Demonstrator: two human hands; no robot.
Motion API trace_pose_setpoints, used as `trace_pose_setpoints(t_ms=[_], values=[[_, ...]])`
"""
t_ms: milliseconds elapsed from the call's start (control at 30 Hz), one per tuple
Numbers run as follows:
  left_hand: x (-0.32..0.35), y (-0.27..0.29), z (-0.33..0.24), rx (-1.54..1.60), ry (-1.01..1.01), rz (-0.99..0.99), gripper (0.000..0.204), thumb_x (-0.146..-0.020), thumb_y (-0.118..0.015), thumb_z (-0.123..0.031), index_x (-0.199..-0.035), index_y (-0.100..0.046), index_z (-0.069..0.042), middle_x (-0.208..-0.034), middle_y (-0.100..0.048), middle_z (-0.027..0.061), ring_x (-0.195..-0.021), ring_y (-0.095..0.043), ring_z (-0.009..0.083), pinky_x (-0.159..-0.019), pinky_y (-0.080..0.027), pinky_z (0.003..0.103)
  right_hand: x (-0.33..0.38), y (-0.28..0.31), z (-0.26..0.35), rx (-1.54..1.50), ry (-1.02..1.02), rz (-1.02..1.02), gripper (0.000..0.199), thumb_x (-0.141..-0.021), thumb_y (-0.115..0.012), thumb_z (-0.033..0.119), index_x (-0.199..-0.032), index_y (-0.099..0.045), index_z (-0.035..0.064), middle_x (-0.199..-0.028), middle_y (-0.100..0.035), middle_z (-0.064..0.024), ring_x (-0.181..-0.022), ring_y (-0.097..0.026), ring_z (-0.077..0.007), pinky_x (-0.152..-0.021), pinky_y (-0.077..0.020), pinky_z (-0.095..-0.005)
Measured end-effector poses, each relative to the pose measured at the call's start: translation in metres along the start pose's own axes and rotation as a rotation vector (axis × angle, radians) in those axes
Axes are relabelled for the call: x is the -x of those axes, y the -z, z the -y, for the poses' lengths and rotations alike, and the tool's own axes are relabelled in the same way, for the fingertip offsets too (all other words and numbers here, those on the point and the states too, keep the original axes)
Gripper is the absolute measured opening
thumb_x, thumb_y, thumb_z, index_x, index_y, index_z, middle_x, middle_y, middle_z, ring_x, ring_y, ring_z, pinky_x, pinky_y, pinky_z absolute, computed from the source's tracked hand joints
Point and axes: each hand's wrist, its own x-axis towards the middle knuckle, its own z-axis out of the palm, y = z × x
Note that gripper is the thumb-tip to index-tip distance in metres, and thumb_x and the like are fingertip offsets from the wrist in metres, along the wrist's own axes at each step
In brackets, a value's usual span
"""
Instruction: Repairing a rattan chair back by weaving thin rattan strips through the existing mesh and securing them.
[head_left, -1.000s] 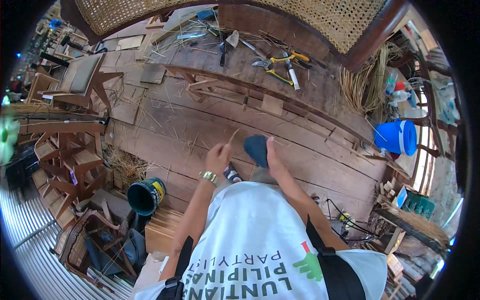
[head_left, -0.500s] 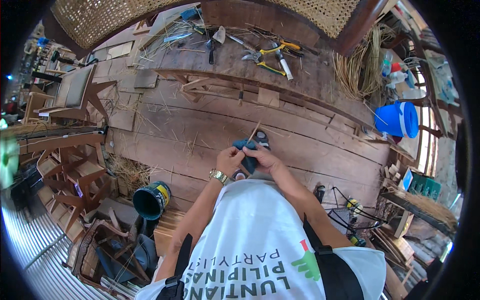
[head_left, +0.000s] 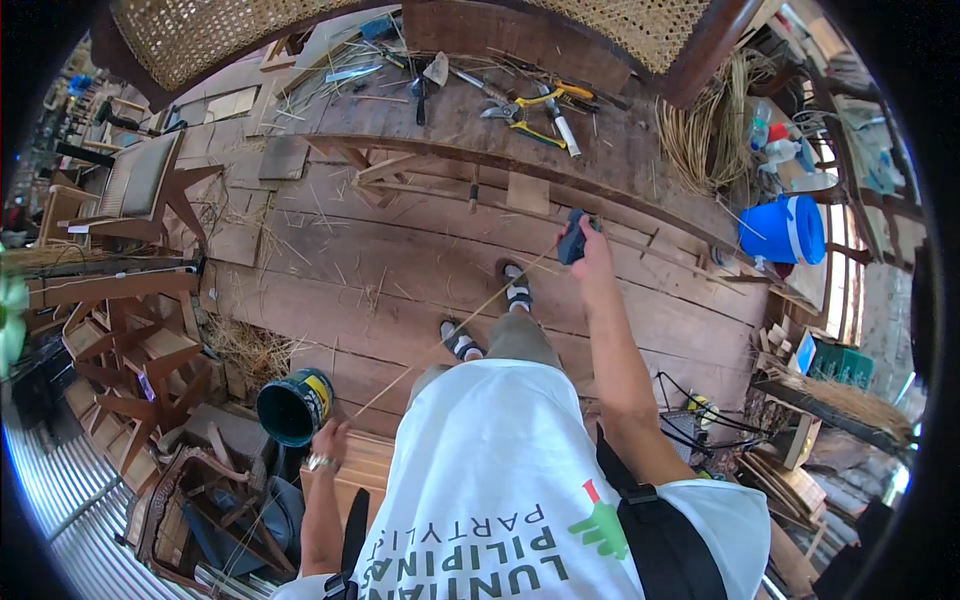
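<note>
A long, thin tan cane strip (head_left: 450,337) runs taut in a slanting line across my body. Its near-left end goes into my left hand (head_left: 331,441), whose fingers are closed on it, beside a dark green bucket (head_left: 295,408). My right hand (head_left: 596,256) is stretched forward to the right, gripping a folded dark blue cloth (head_left: 573,240). The strip's far end runs into this cloth; how the cloth wraps it is hidden by the fingers.
Ahead stands a low wooden bench (head_left: 450,130) with pruning shears (head_left: 520,120) and several tools. A cane bundle (head_left: 705,140) and a blue bucket (head_left: 785,232) are at right. Cane scraps litter the plank floor (head_left: 330,270); wooden chair frames (head_left: 140,350) crowd the left.
My hands have moved apart from together at my front: the left went back and left, the right forward and right with the cloth. The strip now stretches between them.
</note>
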Motion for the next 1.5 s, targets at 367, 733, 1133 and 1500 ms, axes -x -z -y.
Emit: trace_pose_setpoints(t_ms=[367,733,1133,1500], values=[[-0.147,-0.042,-0.27,0.621,-0.612,-0.021,0.069,-0.119,-0.084,-0.044,-0.175,-0.065,-0.009,-0.126,-0.091,0.0141,-0.108,-0.086,0.0317,-0.088,-0.068,0.048,0.146,-0.057,-0.182,0.169,-0.166,0.304,0.035,-0.127,-0.076,0.034,-0.148,-0.061,0.0107,-0.133,-0.079,-0.0203,-0.109,-0.086,-0.0412,-0.091,-0.0753,-0.0584],[-0.081,-0.004,-0.021,0.015,-0.217,-0.008,0.067,-0.123,-0.065,-0.065,-0.124,-0.092,-0.004,-0.117,-0.089,0.0288,-0.112,-0.088,0.0462,-0.101,-0.065,0.058,0.009,0.021,0.074,-0.021,0.206,0.103,0.025,-0.13,-0.068,0.033,-0.136,-0.069,0.0087,-0.109,-0.08,-0.0155,-0.089,-0.081,-0.0355,-0.079,-0.0701,-0.0543],[-0.146,-0.013,-0.268,0.945,-0.18,0.2,0.065,-0.12,-0.082,-0.052,-0.167,-0.073,-0.008,-0.134,-0.089,0.0087,-0.114,-0.084,0.0195,-0.08,-0.069,0.038,0.113,-0.039,-0.162,0.165,-0.189,0.227,0.034,-0.128,-0.074,0.033,-0.147,-0.061,0.0082,-0.123,-0.079,-0.0195,-0.099,-0.086,-0.0384,-0.085,-0.0746,-0.0537],[-0.108,-0.052,-0.15,0.106,-0.649,-0.093,0.034,-0.116,-0.084,-0.04,-0.124,-0.089,-0.008,-0.111,-0.087,0.0241,-0.108,-0.084,0.0477,-0.091,-0.065,0.059,0.05,-0.01,-0.035,0.17,0.113,0.049,0.026,-0.125,-0.077,0.02,-0.145,-0.062,0.0106,-0.122,-0.079,-0.0182,-0.092,-0.084,-0.0372,-0.076,-0.0722,-0.0533]])
